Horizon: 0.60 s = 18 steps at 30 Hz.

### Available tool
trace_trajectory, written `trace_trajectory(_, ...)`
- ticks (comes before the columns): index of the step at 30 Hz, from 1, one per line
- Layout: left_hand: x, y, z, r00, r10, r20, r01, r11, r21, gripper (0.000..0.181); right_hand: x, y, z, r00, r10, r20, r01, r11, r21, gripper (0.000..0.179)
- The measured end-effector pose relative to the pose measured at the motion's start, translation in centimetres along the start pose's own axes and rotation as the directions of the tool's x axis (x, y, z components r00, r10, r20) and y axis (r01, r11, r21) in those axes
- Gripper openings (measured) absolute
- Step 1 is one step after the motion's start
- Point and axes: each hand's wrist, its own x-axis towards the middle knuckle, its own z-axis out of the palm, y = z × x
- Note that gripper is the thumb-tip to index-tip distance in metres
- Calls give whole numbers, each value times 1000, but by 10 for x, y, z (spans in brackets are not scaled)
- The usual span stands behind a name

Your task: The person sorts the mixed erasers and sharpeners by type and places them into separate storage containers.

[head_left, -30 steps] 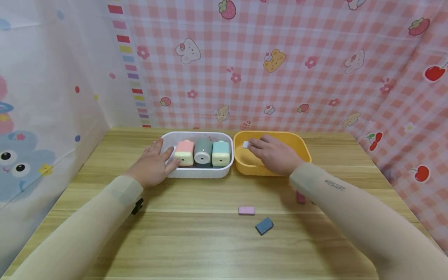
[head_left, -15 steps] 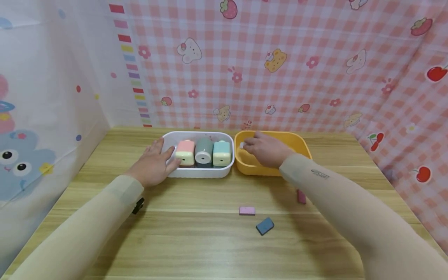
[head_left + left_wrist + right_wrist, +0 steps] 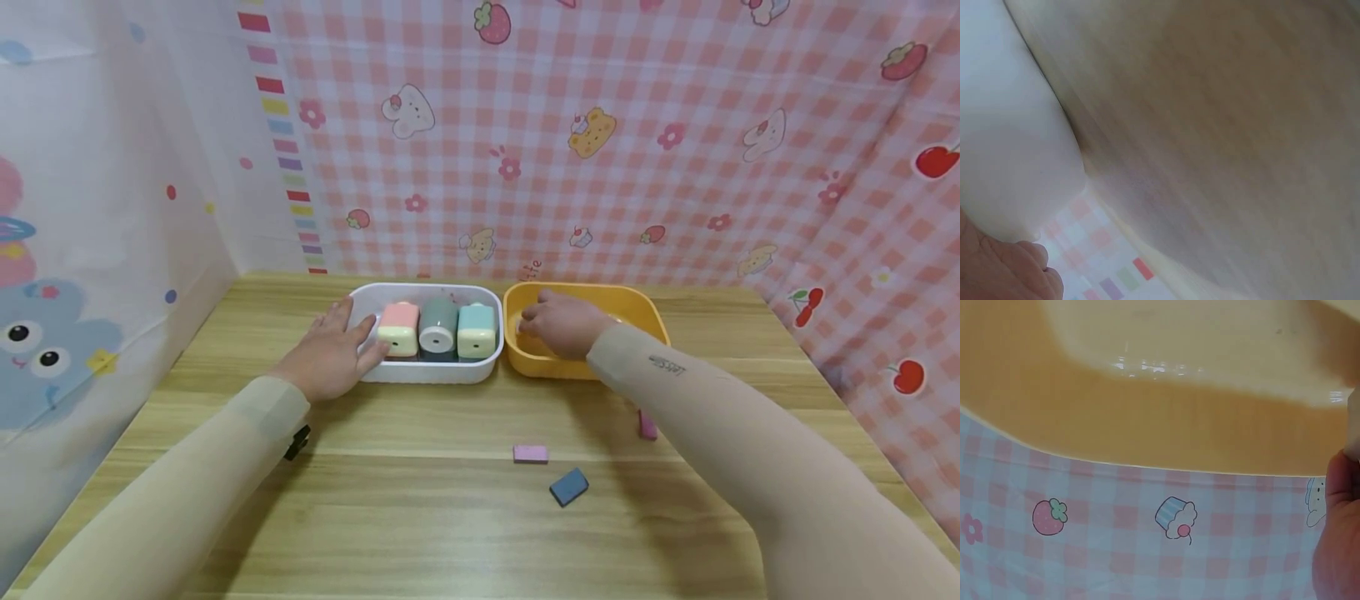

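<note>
My left hand [image 3: 330, 354] lies with spread fingers on the left end of a white tray [image 3: 427, 372]. Three pencil sharpeners stand in that tray: one pink and cream [image 3: 399, 329], one grey-green and white [image 3: 438, 325], one light blue and cream [image 3: 476, 329]. My right hand [image 3: 566, 323] is down in a yellow tray [image 3: 585, 289], its fingers bent and pinching a small white eraser [image 3: 520, 325] near the left wall. Most of the eraser is hidden by the fingers; in the right wrist view its pale side [image 3: 1354, 422] shows at the right edge.
A pink eraser [image 3: 531, 454], a blue-grey eraser [image 3: 569, 487] and a magenta eraser [image 3: 647, 425] lie on the wooden table [image 3: 420, 517] in front of the trays. The two trays stand side by side. A checked cloth [image 3: 637, 192] hangs behind.
My right hand has moved left and a little lower inside the yellow tray, carrying the white eraser towards its left wall. The left hand stays where it was.
</note>
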Motion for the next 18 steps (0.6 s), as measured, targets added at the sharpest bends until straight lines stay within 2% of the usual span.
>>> trace_trajectory(4,-1,1,0,1000,1,-1,-1,1000,-6,83,0,2,0,1000,-13,6,13,999,-29,35)
trace_trajectory(10,-2,1,0,1000,3,-11,-3,1000,-15,82,-4,6,0,988,-111,-112,95,986,-140,33)
trace_trajectory(18,-2,2,-2,1000,9,-12,-9,1000,-28,82,-17,6,-3,971,-139,-195,103,977,-185,34)
